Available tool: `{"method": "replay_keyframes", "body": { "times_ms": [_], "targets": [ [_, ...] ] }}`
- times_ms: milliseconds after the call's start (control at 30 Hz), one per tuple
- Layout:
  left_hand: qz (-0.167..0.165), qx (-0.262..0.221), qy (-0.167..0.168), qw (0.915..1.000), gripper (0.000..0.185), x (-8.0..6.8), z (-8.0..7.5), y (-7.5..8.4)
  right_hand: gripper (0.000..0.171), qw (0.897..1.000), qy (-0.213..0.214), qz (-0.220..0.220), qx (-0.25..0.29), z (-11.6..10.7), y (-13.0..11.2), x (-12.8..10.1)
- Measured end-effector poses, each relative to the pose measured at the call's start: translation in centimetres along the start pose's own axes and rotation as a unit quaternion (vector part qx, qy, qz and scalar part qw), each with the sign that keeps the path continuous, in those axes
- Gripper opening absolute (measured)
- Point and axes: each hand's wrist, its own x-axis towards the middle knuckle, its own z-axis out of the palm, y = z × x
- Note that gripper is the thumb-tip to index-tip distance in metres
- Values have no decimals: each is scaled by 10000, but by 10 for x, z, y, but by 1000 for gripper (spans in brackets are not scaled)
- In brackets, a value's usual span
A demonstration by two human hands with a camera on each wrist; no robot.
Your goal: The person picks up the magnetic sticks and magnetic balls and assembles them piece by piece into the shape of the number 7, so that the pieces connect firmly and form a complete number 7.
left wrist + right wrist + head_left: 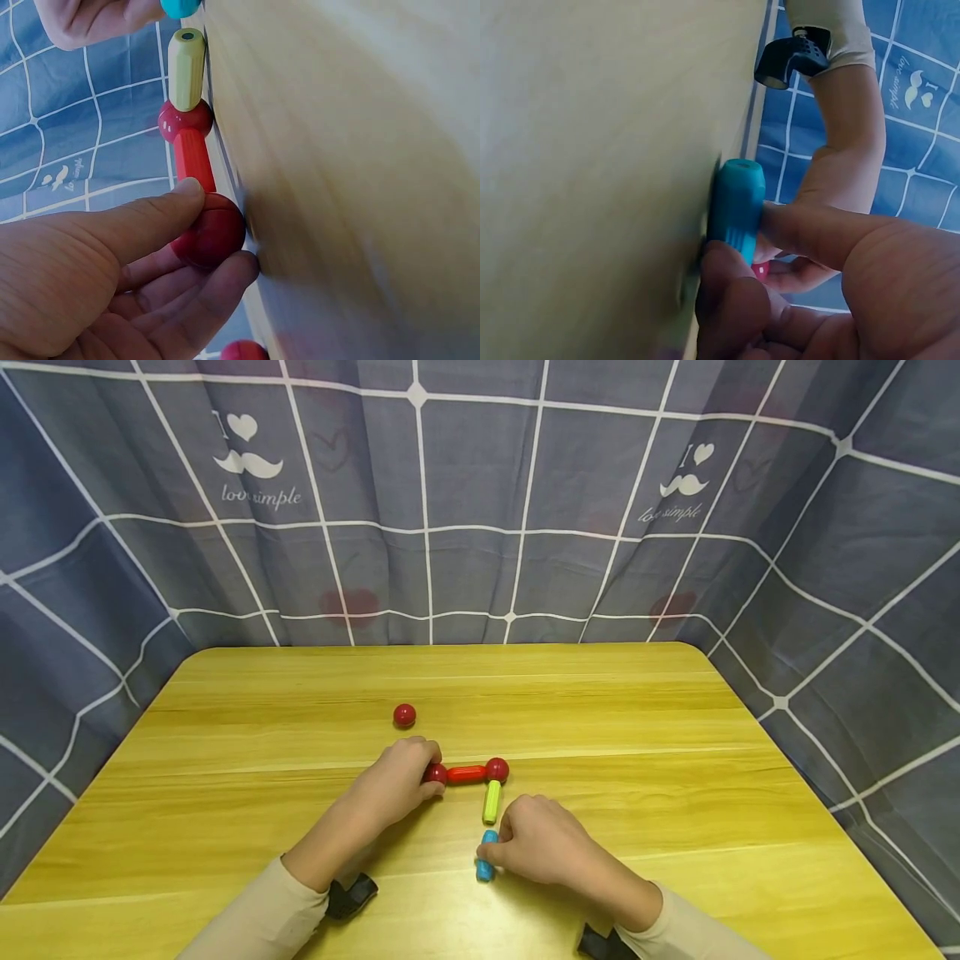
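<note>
My left hand (401, 774) pinches a red ball (217, 232) between thumb and fingers, down at the tabletop. From that ball a red rod (467, 774) runs to a second red ball (497, 769). A yellow-green rod (491, 802) joins this second ball and points toward me; its free end shows a small dark disc in the left wrist view. Between the thumb and fingers of my right hand (542, 841) is a blue rod (737, 206), close to the table and nearly in line with the yellow-green rod, a small gap between their ends.
Another red ball (405, 716) lies alone on the wooden table (637, 735), beyond my left hand. A dark checked curtain (480, 485) hangs behind the table and along both sides. Black wrist mounts (351, 896) sit under both forearms.
</note>
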Motion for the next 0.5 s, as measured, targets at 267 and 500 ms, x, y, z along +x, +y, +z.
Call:
{"method": "replay_keyframes", "body": {
  "times_ms": [267,500],
  "targets": [
    [20,7,2,10000,23,1,0,1,52,9996,152,-95,203,2,5,4],
    [15,12,-13,10000,23,1,0,1,51,9993,198,-39,324,3,7,6]
  ]
}}
